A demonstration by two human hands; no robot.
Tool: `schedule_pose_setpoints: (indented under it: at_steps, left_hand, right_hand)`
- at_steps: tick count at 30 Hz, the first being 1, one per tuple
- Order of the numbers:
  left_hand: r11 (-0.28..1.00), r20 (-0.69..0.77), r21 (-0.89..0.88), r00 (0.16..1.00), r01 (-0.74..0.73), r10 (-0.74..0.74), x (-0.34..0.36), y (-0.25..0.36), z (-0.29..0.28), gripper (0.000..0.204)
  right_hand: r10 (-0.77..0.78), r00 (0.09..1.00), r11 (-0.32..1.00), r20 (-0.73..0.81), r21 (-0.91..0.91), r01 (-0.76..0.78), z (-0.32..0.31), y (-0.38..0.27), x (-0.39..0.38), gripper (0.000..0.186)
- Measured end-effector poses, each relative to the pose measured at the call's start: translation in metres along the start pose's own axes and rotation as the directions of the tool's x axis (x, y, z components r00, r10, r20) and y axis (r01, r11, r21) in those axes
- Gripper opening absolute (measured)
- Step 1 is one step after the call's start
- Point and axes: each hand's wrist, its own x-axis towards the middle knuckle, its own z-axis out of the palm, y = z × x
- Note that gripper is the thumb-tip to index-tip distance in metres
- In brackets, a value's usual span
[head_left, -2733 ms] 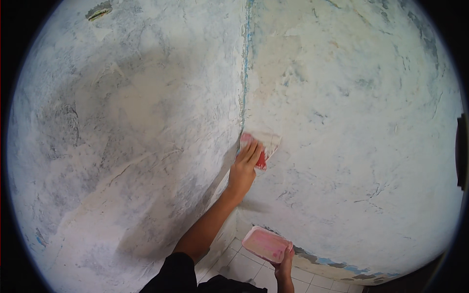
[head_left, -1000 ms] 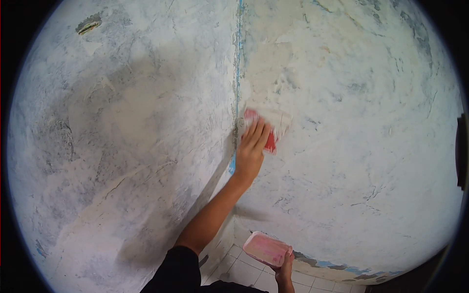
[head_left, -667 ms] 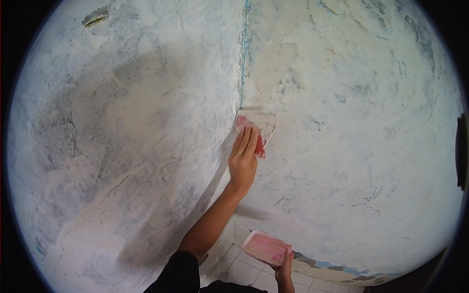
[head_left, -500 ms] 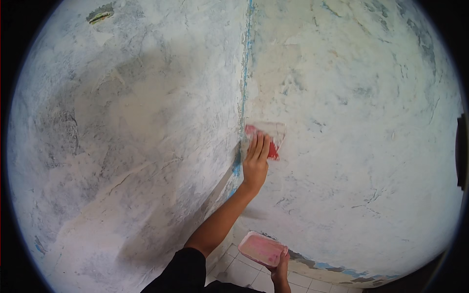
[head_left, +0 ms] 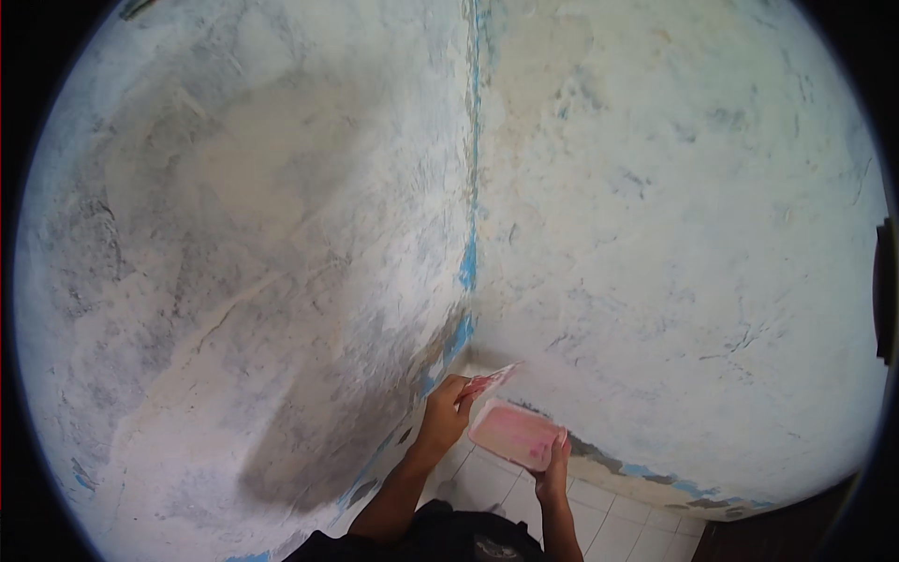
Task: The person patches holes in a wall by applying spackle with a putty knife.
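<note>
Pinched in my left hand (head_left: 444,415) is a red putty scraper (head_left: 491,379), its blade smeared with white and seen nearly edge-on, away from the wall. Just below it, my right hand (head_left: 554,474) grips the right end of a shallow pink tray (head_left: 513,434), thumb over the rim. Some putty-like paste coats the tray's inside, with a brighter pink patch near my thumb. The scraper hovers above the tray's upper left edge; I cannot tell if they touch.
Two patchy white plastered walls, the left wall (head_left: 253,206) and the right wall (head_left: 674,244), meet at a corner (head_left: 471,187) streaked with blue paint. Flaking blue and grey marks run along the wall's foot. Pale floor tiles (head_left: 590,513) lie below. A dark surface shows at the lower right.
My left hand has drawn the scraper off the right wall near the corner and down to the tray. The tray has shifted slightly up and right in the picture, as the view also tilted.
</note>
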Motion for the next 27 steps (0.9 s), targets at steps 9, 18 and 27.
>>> schedule_pose_setpoints:
  at_steps: [9, 18, 27]
  left_hand:
    - [0.997, 0.435, 0.083, 0.900, -0.005, -0.032, -0.025, -0.001, -0.018, 0.020]
    - [0.907, 0.501, 0.417, 0.847, -0.055, -0.179, -0.024, -0.014, -0.002, 0.025]
    - [0.921, 0.680, 0.346, 0.724, -0.179, -0.114, -0.018, -0.022, 0.005, 0.029]
  right_hand:
    - [-0.116, 0.968, 0.993, 0.223, 0.004, 0.118, 0.034, 0.005, 0.013, 0.061]
    - [-0.150, 0.951, 0.983, 0.271, -0.064, 0.174, 0.040, 0.012, 0.014, 0.054]
    - [-0.043, 0.967, 0.999, 0.252, -0.015, 0.048, 0.046, -0.017, 0.013, 0.061]
